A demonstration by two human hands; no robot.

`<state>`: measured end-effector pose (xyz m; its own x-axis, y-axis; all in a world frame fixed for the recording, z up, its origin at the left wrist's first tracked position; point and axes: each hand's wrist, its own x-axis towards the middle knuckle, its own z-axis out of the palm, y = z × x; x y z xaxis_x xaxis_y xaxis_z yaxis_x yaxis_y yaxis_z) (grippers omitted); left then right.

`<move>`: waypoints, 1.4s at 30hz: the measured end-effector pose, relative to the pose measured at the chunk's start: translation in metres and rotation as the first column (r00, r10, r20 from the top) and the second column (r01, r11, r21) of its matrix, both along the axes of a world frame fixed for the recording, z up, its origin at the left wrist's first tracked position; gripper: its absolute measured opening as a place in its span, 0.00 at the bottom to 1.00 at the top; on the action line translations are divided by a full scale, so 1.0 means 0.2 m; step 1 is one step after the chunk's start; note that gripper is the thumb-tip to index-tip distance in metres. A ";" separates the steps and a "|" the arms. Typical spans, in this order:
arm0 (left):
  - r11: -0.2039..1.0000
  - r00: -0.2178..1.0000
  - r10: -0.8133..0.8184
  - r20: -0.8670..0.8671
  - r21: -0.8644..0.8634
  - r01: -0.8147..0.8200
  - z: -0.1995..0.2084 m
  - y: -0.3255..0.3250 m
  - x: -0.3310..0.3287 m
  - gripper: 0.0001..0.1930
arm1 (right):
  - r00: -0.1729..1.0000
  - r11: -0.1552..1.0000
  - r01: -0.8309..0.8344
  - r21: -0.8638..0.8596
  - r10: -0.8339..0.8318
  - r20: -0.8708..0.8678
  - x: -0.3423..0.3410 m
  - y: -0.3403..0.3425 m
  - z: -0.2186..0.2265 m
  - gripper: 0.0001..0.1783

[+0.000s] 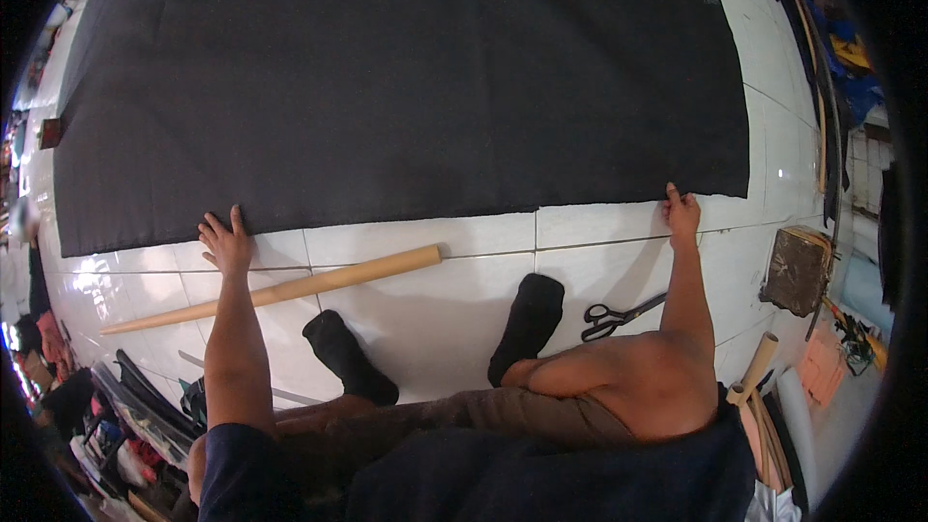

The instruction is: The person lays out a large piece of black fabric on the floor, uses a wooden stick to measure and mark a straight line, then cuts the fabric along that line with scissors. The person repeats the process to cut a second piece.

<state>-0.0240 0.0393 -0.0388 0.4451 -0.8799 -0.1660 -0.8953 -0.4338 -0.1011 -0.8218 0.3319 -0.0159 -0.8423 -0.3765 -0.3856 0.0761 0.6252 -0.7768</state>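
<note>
A large sheet of black cloth (416, 87) lies spread over the white tiled floor, its near edge running across in front of me. My left hand (226, 244) rests at that edge on the left, fingers spread and the tips on the cloth. Toward the near right corner, my right hand (682, 213) has its fingers bent together on the edge, pinching the cloth. Between my left forearm and the cloth, a long cardboard tube (377, 268) lies aslant, partly behind the forearm. Black-handled scissors (601, 319) lie beside my right foot, their blades reaching toward my right forearm.
A brown block (50, 132) sits at the cloth's left edge. On the right are a worn dark brown block (798, 271), upright tubes (756, 367) and long thin rods (822, 135). Mixed items (126, 454) are piled at lower left. My socked feet (530, 324) stand on the tiles.
</note>
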 end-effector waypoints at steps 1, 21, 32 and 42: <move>1.000 1.000 -0.007 0.009 0.016 0.007 0.01 0.01 0.00 0.49 | 1.000 1.000 0.004 0.013 -0.004 -0.005 -0.01 0.01 0.00 0.18; 0.992 0.945 0.110 -0.307 0.093 -0.085 0.24 0.09 -0.01 0.54 | 0.231 0.411 -0.849 0.331 0.853 -0.468 1.14 -0.61 0.26 0.36; 0.978 0.993 0.075 -0.094 0.201 -0.054 0.88 0.34 0.71 0.41 | -0.202 -0.031 -0.775 0.631 0.958 -0.202 1.09 -0.53 0.28 0.38; 0.492 0.536 0.527 -0.659 -0.277 -0.825 0.11 0.43 0.48 0.34 | -0.628 -0.425 -0.747 0.512 0.704 -0.332 1.66 -0.90 0.80 0.40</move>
<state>0.0727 0.1257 -0.0159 0.9350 -0.3137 -0.1656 -0.1402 -0.7557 0.6398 -0.4900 0.1526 0.1435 0.7253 -0.6527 -0.2189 -0.6852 -0.6537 -0.3211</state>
